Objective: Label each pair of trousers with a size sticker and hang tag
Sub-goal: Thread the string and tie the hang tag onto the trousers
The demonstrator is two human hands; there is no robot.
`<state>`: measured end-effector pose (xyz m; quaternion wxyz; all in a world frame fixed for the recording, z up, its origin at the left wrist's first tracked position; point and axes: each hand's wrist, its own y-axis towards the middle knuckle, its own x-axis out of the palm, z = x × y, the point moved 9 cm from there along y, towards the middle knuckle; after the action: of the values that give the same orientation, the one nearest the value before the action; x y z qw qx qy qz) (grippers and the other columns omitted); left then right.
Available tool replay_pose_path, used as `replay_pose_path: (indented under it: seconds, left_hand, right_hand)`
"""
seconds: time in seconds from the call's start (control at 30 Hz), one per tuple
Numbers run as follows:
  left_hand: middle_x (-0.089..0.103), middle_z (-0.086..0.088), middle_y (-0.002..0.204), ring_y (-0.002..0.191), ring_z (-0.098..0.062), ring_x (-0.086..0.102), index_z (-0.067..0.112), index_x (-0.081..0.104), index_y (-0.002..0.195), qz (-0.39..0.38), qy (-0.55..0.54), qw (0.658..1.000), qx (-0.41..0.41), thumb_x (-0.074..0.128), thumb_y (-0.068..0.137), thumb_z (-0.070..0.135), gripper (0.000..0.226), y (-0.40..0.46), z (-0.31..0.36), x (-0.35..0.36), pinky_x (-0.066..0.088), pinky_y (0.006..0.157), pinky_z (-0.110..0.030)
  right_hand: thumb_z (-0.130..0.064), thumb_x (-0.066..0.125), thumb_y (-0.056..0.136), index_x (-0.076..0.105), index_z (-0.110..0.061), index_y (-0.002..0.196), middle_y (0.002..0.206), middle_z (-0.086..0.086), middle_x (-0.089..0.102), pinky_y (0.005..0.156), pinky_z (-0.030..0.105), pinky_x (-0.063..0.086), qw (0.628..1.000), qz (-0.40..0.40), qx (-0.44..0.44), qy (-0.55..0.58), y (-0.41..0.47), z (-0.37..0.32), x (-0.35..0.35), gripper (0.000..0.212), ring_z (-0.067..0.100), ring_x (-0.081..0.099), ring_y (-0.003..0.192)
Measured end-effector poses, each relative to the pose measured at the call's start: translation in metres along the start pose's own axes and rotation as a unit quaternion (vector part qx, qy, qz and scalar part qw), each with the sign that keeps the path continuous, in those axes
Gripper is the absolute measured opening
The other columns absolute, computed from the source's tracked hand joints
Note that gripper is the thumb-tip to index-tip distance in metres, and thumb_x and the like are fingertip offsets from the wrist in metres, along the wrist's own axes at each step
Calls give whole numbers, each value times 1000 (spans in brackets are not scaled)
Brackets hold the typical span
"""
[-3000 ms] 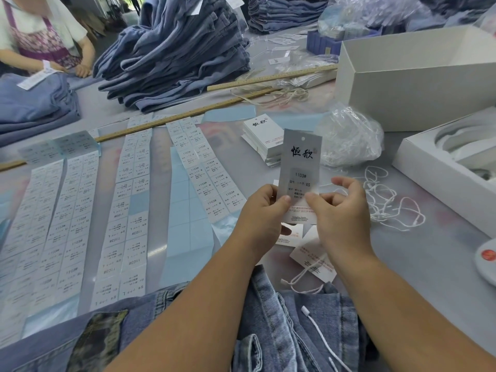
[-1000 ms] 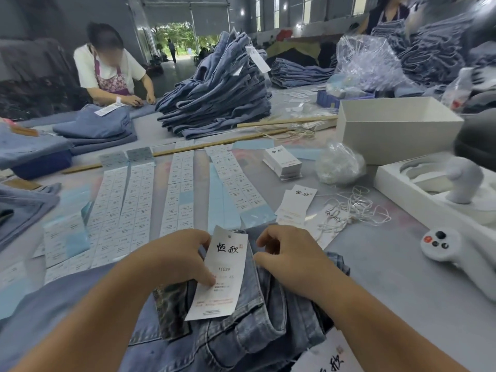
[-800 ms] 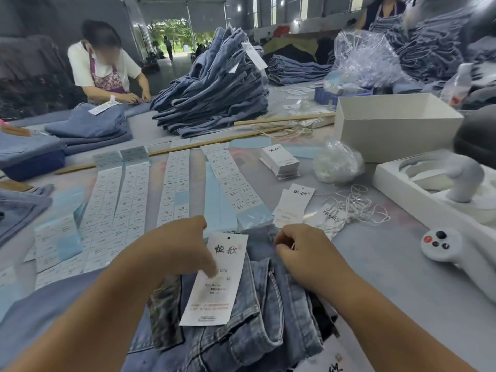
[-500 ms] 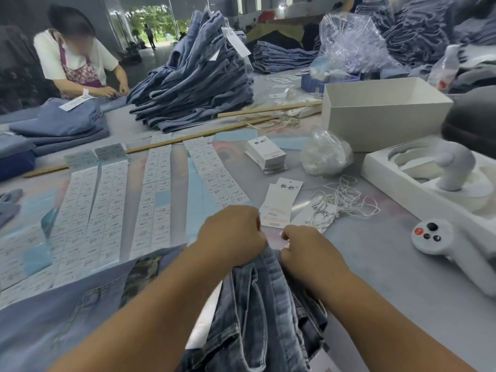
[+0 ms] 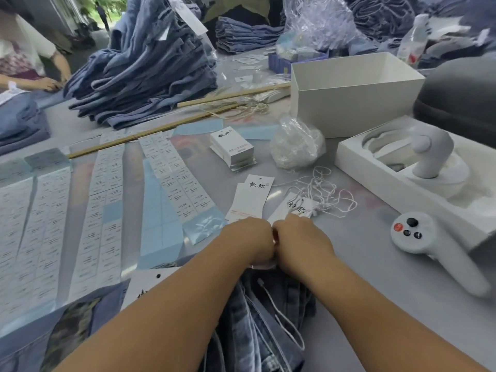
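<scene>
Faded, seamed denim trousers (image 5: 257,328) are bunched at the near edge of the smooth grey desk (image 5: 362,264), with a thin white cord (image 5: 281,315) trailed over them; the left hand (image 5: 249,244) and right hand (image 5: 300,242) are pressed knuckle to knuckle at the top edge of the cloth, fingers curled under, though what is pinched cannot be told. A stiff white hang tag (image 5: 145,285) with a punched hole is laid beside the left forearm. Bare desk is left to the right, before a white controller (image 5: 418,237), while long glossy sticker sheets (image 5: 104,210) with print too small to read are spread on the left.
</scene>
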<state>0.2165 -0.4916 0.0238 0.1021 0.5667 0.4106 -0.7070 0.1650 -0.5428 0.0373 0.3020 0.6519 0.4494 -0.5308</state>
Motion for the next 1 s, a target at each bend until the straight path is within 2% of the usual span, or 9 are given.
replay_pose_path:
  seconds: [0.13,0.2,0.43,0.53,0.6,0.7,0.8,0.9,1.0]
  left_hand:
    - [65,-4,98,93,-24,60,12,65,97,43,-98,994,-6,58,88,19,14,-3,-9,-14,49,77,-32]
    - [66,-3,103,94,-22,60,17,62,91,91,-161,983,-10,55,89,19,7,-9,-17,-28,45,71,-30]
    - [62,7,77,70,-9,56,23,59,76,206,-305,930,-23,60,82,18,8,-42,-45,-57,41,57,-25]
    - [65,9,74,66,-7,58,25,64,77,236,-367,900,-19,59,85,17,13,-59,-55,-62,42,56,-23]
    - [67,12,75,66,-5,60,29,67,77,240,-363,900,-15,59,89,18,18,-70,-61,-63,45,55,-22]
    - [69,13,77,66,-3,62,27,73,86,268,-335,903,-19,59,93,21,17,-93,-77,-64,50,57,-20]
    - [66,19,72,64,1,60,31,71,81,293,-339,894,-16,63,94,26,16,-122,-92,-63,41,53,-13]
    - [69,12,67,61,-8,62,32,69,73,306,-355,883,-2,67,92,30,20,-155,-102,-62,48,47,-20]
    - [71,8,65,58,-8,63,22,75,76,318,-384,866,23,72,88,27,14,-186,-108,-64,55,58,-34]
  right_hand:
    - [-19,53,89,61,-13,101,110,6,51,72,32,36,999,33,-6,38,3,1,-2,16,27,47,109]
    - [-16,49,91,62,-14,101,111,5,51,78,34,40,996,76,-18,52,3,1,-9,16,26,46,107]
    - [-17,49,96,52,-21,91,95,1,64,88,39,38,976,130,-43,170,-13,-2,-38,7,25,54,95]
    - [-10,52,94,57,-18,100,89,3,68,86,42,44,962,165,-57,209,-24,-6,-52,12,28,60,88]
    - [-8,52,94,61,-16,108,90,4,69,85,44,47,952,175,-57,243,-30,-7,-58,19,28,61,88]
    - [-7,50,95,65,-18,114,89,3,71,76,33,47,936,209,-71,273,-40,-11,-70,26,23,62,86]
    - [-6,52,95,67,-19,119,83,-5,70,61,7,40,920,210,-114,311,-53,-29,-80,30,1,61,75]
    - [-5,57,93,65,-19,125,87,-17,67,69,0,39,906,178,-175,343,-68,-61,-88,36,-13,58,86]
    - [-13,62,91,56,-25,134,102,-20,64,83,9,47,907,99,-237,335,-83,-101,-90,45,-8,58,97]
